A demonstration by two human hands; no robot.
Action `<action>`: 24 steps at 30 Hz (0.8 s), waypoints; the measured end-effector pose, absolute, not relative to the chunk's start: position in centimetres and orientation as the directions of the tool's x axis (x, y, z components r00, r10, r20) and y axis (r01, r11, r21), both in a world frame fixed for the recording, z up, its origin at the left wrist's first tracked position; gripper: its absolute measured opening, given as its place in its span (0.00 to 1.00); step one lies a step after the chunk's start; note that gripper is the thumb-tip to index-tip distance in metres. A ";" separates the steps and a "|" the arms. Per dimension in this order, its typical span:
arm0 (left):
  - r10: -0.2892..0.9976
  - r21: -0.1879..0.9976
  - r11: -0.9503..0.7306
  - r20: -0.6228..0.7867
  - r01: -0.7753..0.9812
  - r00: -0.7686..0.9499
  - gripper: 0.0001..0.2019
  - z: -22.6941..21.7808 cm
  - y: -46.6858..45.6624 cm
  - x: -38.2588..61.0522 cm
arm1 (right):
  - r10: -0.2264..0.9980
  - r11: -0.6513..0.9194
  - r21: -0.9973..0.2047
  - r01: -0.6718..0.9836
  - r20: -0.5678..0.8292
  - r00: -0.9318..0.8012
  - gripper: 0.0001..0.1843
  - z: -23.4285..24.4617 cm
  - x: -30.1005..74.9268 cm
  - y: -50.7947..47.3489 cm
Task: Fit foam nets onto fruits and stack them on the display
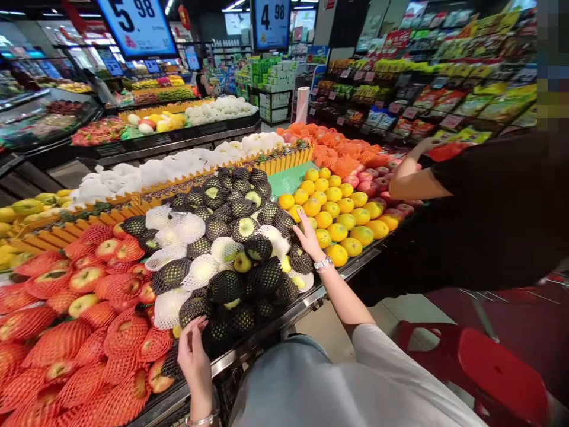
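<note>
I stand at a sloping fruit display (284, 317). My left hand (194, 354) is at the display's near edge, fingers curled on a fruit in black foam netting (195, 308). My right hand (307, 236) reaches forward with fingers spread, resting at the right edge of the pile of green fruit in black nets (231, 237), beside the yellow oranges (338, 213). A watch (323, 263) sits on my right wrist. Some fruit in the pile wear white nets (178, 228).
Apples in red nets (66, 320) fill the left side. A person in black (489, 207) stands at the right, an arm reaching over red apples (373, 184). Red cart handles (480, 356) are at lower right. More fruit stands and shelves lie behind.
</note>
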State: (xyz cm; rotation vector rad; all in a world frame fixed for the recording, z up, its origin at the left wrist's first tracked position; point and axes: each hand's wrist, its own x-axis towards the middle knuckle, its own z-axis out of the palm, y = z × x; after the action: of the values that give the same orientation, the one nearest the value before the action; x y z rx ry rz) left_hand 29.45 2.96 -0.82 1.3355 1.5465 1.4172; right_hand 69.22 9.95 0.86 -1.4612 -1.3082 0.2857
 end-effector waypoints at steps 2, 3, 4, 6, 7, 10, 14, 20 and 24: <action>0.939 0.964 -0.110 0.181 0.242 -0.293 0.13 -0.1 3.6 29.7 | 0.772 0.206 -0.832 0.516 0.462 0.437 0.32 1.2 69.4 8.7; 0.933 0.965 -0.114 0.186 0.237 -0.307 0.12 0.2 3.9 29.9 | 0.755 0.196 -0.847 0.494 0.451 0.475 0.32 1.2 69.4 7.9; 0.928 0.966 -0.116 0.189 0.233 -0.321 0.11 0.4 4.2 30.0 | 0.742 0.181 -0.865 0.469 0.433 0.512 0.32 1.0 69.3 7.0; 0.922 0.965 -0.119 0.195 0.234 -0.335 0.11 0.7 4.8 30.4 | 0.743 0.140 -0.897 0.419 0.375 0.554 0.32 0.2 68.9 5.3; 0.923 0.964 -0.127 0.202 0.235 -0.328 0.11 0.8 5.1 30.6 | 0.757 0.119 -0.909 0.400 0.344 0.555 0.32 -0.4 68.5 4.4; 0.938 0.950 -0.198 0.255 0.241 -0.234 0.13 1.0 5.6 31.4 | 0.809 0.087 -0.916 0.393 0.295 0.509 0.32 -2.4 67.5 2.2; 0.921 0.888 -0.353 0.386 0.295 -0.057 0.13 1.3 5.9 32.3 | 0.699 0.063 -0.887 0.457 0.366 0.614 0.31 -4.1 67.2 -0.3; 0.830 0.732 -0.456 0.556 0.506 -0.056 0.13 1.1 4.9 31.7 | 0.364 -0.050 -0.901 0.431 0.386 0.848 0.35 -6.0 69.0 -3.6; 0.807 0.636 -0.383 0.583 0.670 -0.091 0.17 0.6 4.3 29.6 | 0.359 -0.135 -0.874 0.466 0.395 0.846 0.37 -8.3 69.3 -5.5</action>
State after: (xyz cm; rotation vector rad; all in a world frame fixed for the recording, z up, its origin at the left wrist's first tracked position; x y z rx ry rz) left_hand 29.60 4.31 0.56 2.0174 1.6581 1.4806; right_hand 69.27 -5.46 -8.32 -1.7449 -0.6360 -0.1041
